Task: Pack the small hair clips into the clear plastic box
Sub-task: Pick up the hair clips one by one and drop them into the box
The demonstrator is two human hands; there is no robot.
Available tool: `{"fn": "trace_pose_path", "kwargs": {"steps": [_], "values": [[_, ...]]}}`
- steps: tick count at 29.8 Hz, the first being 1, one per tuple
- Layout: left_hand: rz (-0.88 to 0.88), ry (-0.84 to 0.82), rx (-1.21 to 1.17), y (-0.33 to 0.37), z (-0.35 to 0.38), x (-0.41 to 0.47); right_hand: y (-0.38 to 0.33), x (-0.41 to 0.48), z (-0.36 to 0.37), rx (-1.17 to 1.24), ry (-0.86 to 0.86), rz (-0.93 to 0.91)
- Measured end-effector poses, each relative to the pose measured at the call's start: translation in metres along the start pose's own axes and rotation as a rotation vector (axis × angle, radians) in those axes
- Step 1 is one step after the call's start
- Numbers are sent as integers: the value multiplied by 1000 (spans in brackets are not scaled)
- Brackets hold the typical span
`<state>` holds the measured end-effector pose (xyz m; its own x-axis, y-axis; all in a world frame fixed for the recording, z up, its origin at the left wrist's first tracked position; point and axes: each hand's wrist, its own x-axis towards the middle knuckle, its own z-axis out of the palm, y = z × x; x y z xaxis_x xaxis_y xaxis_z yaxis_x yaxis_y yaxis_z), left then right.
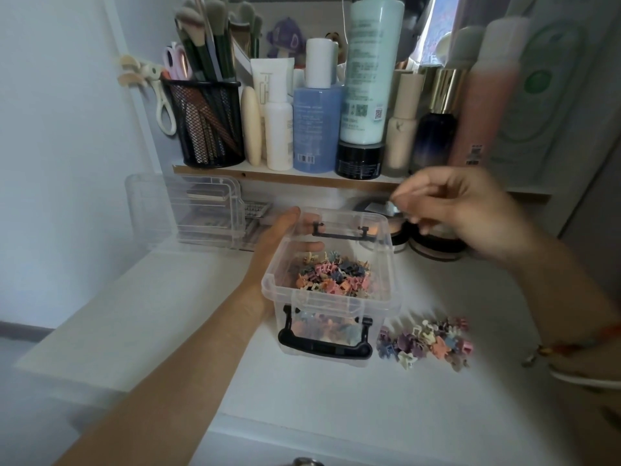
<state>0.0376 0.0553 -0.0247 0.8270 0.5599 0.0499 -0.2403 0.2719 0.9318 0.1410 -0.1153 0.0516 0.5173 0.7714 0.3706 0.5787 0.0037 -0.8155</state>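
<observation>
Clear plastic box (266, 284), lidless, open top up, on white tabletop (302, 405), centre of view. Long axis runs near-to-far, far end leaning a bit right. Black near latch (322, 348) on near end wall, black far latch (339, 232) on far end wall.

Contents: hair clips (332, 275), small, mixed pastel (pink, blue, orange, cream), heaped on box floor, no common direction. Indiv. shapes too small to sort out. Loose pile (426, 341) of same clips on tabletop just beside box's near-right corner: purple/pink/cream, jumbled, blurred at edges.

Left hand (272, 243): palm against box's left wall, fingers wrapped round far-left corner, seen through the plastic; grips box.

Right hand (470, 210): raised above & right of box's far end, apart from it. Fingers curled, thumb and forefinger tips together. Motion-blurred, so can't tell whether a clip sits between them. Beaded bracelet (551, 348) on right wrist, part cut off at frame edge.

Bkgd: wooden shelf (268, 174) w/ black mesh cup (208, 129) of brushes, blue bottle (316, 129), mint bottle (369, 68); labels unreadable. Clear organiser (201, 213) under shelf, left of box. Round compacts (437, 247) behind box, partly hidden by right hand.
</observation>
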Motion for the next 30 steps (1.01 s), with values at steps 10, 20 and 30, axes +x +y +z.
{"fn": "trace_pose_path", "kwargs": {"steps": [10, 20, 30], "values": [[-13, -3, -15, 0, 1, -1, 8, -8, -14, -415, -591, 249], [-16, 3, 7, 0, 0, 1, 19, -4, -2, -590, -848, 349], [-12, -10, -12, 0, 0, 0, -3, -3, -3, 233, -51, 10]]}}
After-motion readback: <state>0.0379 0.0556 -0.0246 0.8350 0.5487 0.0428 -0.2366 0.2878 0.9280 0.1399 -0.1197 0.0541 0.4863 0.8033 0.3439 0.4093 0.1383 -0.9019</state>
